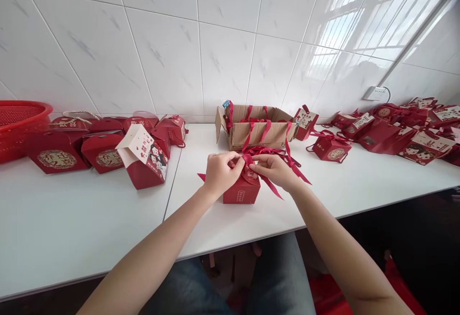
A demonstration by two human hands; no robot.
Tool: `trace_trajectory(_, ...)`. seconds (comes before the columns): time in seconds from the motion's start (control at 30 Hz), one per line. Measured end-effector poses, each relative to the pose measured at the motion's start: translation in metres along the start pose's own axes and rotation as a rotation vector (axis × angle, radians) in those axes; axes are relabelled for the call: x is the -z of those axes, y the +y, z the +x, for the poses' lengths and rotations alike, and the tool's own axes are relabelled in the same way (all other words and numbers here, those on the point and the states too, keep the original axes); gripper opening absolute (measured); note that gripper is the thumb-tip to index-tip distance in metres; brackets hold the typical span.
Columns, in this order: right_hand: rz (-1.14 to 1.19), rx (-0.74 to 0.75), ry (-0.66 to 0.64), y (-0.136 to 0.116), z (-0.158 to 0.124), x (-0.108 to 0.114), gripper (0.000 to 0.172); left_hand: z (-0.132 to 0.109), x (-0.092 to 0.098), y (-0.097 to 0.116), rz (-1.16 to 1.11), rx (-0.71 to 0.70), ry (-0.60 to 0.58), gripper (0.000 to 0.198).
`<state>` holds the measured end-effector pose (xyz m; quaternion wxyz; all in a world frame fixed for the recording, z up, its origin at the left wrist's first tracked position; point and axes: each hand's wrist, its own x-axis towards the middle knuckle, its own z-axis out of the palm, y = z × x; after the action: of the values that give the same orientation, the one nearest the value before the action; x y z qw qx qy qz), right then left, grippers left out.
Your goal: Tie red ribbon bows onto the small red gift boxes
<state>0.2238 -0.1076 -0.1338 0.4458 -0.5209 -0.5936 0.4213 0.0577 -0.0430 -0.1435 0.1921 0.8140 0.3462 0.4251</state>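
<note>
Directly in front of me a small red gift box (240, 193) stands upright near the table's front edge. Over its top, my left hand (223, 172) pinches a red ribbon (247, 160) from the left. From the other side my right hand (275, 169) has its thumb and fingertips closed on the same ribbon. Loose ribbon ends hang down to the right of the box, and one tip sticks out at its left. Just behind, more red ribbons lie in a pile, partly hidden by my hands.
Behind my hands stands an open cardboard box (251, 135) with ribbons draped over its side. Red gift boxes (143, 164) crowd the left, beside a red plastic basket (21, 135). More finished-looking boxes (332, 149) cover the right side. A tiled wall (161, 46) closes off the back.
</note>
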Motion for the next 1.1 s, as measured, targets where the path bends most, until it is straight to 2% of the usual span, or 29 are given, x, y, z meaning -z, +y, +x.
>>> trace_trajectory(0.23, -0.015, 0.046, -0.025, 0.0, 0.004, -0.013, 0.032, -0.004, 0.004, -0.001, -0.024, 0.015, -0.014, 0.024)
trace_trajectory(0.4, 0.005, 0.033, 0.106, 0.005, 0.006, -0.022, 0.034, -0.006, 0.009, -0.001, -0.166, 0.077, -0.076, 0.021)
trace_trajectory(0.47, -0.008, 0.057, 0.178, 0.007, 0.005, -0.024, 0.032, -0.004, 0.015, -0.004, -0.255, 0.111, -0.115, 0.013)
trace_trajectory(0.53, -0.04, 0.095, 0.236, 0.008, 0.005, -0.024, 0.03, -0.001, 0.023, -0.009, -0.322, 0.165, -0.127, 0.013)
trace_trajectory(0.6, -0.054, 0.111, 0.248, 0.007, 0.003, -0.023, 0.029, 0.002, 0.031, -0.017, -0.321, 0.24, -0.118, 0.012)
trace_trajectory(0.67, -0.053, 0.082, 0.215, 0.005, 0.002, -0.021, 0.03, 0.004, 0.035, -0.025, -0.254, 0.287, -0.139, 0.017)
trace_trajectory(0.77, -0.079, 0.032, 0.175, 0.002, 0.002, -0.019, 0.032, 0.004, 0.036, -0.034, -0.144, 0.287, -0.255, 0.038)
trace_trajectory(0.9, -0.102, 0.05, 0.148, 0.002, 0.004, -0.015, 0.032, 0.002, 0.034, -0.037, -0.149, 0.338, -0.339, 0.044)
trace_trajectory(1.1, -0.066, 0.128, -0.075, 0.004, 0.01, -0.002, 0.028, 0.005, 0.037, -0.037, -0.217, 0.48, -0.58, 0.055)
